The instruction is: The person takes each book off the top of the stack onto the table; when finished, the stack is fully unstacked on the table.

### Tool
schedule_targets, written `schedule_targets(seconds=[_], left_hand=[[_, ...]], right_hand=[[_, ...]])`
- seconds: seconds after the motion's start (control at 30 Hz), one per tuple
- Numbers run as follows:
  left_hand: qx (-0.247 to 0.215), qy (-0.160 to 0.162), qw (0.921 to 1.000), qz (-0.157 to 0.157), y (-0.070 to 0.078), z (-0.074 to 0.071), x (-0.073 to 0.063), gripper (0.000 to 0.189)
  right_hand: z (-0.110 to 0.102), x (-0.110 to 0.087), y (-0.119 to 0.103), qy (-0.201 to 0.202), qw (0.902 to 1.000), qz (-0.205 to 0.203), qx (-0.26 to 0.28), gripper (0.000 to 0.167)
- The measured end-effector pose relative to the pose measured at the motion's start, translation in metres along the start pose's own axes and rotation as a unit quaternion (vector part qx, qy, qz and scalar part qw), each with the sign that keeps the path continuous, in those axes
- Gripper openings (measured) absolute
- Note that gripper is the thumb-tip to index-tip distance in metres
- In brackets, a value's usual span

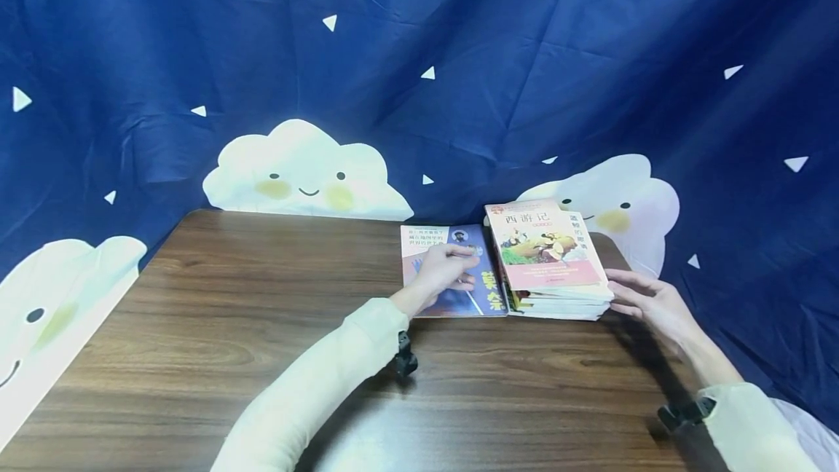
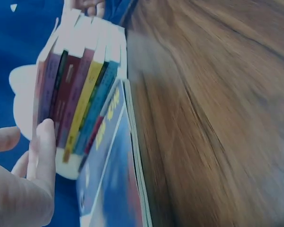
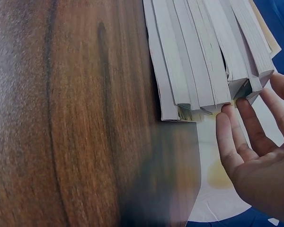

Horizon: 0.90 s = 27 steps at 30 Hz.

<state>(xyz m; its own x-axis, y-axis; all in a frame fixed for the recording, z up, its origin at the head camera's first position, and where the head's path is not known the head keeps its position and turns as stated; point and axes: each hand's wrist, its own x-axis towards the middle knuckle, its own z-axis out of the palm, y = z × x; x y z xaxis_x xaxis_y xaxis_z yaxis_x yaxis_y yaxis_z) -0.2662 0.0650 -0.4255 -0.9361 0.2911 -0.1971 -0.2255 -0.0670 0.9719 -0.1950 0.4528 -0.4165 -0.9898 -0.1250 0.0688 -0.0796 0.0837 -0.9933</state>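
Note:
A stack of books (image 1: 550,261) stands near the back right of the table, its top cover pink and white with Chinese characters. To its left a larger blue book (image 1: 472,290) lies flat. My left hand (image 1: 438,277) is above this blue book, its fingers pointing towards the stack with nothing gripped. Coloured spines (image 2: 80,94) face that hand in the left wrist view. At the stack's right side, my right hand (image 1: 655,304) has its fingertips at the page edges (image 3: 199,61). Those fingers are extended and spread.
The brown wooden table (image 1: 262,341) spreads to the left and front. Behind it hangs a blue cloth (image 1: 393,57) with white triangles and smiling clouds. The stack is near the table's back right corner, and its book edges are uneven.

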Motion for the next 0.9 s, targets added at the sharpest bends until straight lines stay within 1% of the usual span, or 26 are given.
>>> schedule_targets(seconds=[0.1,0.23,0.3,0.43,0.57,0.7,0.8,0.9], left_hand=[[-0.003,-0.01,0.9999,-0.005,0.0,0.014,0.007,0.038],[-0.014,-0.021,0.9996,-0.011,-0.001,0.028,0.018,0.038],[-0.02,-0.023,0.9995,-0.009,0.0,0.033,0.023,0.039],[-0.036,-0.017,0.9992,-0.007,0.001,0.041,0.033,0.038],[-0.065,-0.013,0.9976,-0.019,0.002,0.048,0.041,0.044],[-0.085,-0.028,0.9956,-0.026,0.001,0.05,0.045,0.046],[-0.096,-0.042,0.994,-0.03,0.0,0.045,0.044,0.04],[-0.116,-0.054,0.9911,-0.038,0.001,0.038,0.039,0.033]], right_hand=[[0.0,0.0,0.0,-0.001,1.0,0.001,-0.001,0.031],[-0.001,0.0,0.0,-0.003,1.0,0.001,0.0,0.031],[-0.001,0.0,0.0,-0.003,1.0,0.0,-0.001,0.032],[-0.001,0.0,-0.001,-0.006,1.0,-0.003,-0.007,0.032],[-0.001,0.001,-0.003,0.001,0.9999,0.003,-0.016,0.031],[-0.001,0.001,-0.003,0.006,0.9996,0.007,-0.025,0.029],[-0.001,0.001,-0.003,0.004,0.9996,0.009,-0.027,0.03],[-0.001,0.001,-0.003,0.003,0.9997,0.008,-0.024,0.03]])
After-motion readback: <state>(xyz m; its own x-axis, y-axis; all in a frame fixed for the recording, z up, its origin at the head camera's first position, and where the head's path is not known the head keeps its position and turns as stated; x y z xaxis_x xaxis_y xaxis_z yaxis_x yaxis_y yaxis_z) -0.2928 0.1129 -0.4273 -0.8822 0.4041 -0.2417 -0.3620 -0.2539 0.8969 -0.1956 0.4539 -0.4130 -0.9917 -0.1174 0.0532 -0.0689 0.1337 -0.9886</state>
